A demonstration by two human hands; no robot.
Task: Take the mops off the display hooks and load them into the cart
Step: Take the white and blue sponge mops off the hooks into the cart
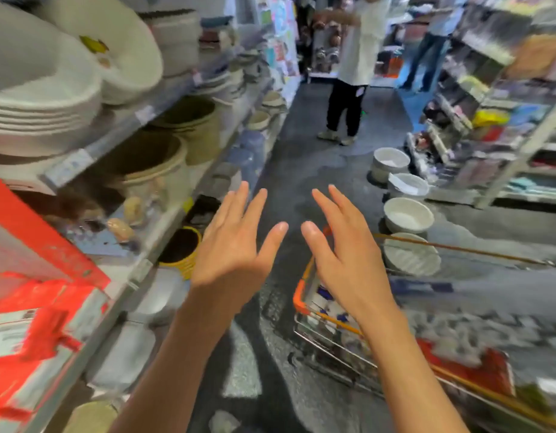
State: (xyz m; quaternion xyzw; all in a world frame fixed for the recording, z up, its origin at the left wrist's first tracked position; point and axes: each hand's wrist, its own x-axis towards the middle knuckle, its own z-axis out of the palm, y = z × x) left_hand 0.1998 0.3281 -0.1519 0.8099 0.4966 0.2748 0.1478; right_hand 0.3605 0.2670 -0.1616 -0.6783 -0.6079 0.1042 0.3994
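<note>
Both hands are raised with fingers spread, holding nothing: the left hand (236,242) left of the cart (326,326), the right hand (345,245) just above its orange rim. A blurred mop (467,367) lies in the cart, handle pointing right

This is a shop, a narrow aisle in a housewares store. Metal shelving (164,101) on the left carries stacked white bowls (42,98) and woven baskets (151,164), with price tags (71,166) clipped to the shelf edges. Packaged goods fill the racks on the right (501,98). A wire shopping cart (326,326) with orange trim stands on the grey floor (305,170), and more bowls (408,214) sit along the aisle. Another person (353,67) stands further down.
</note>
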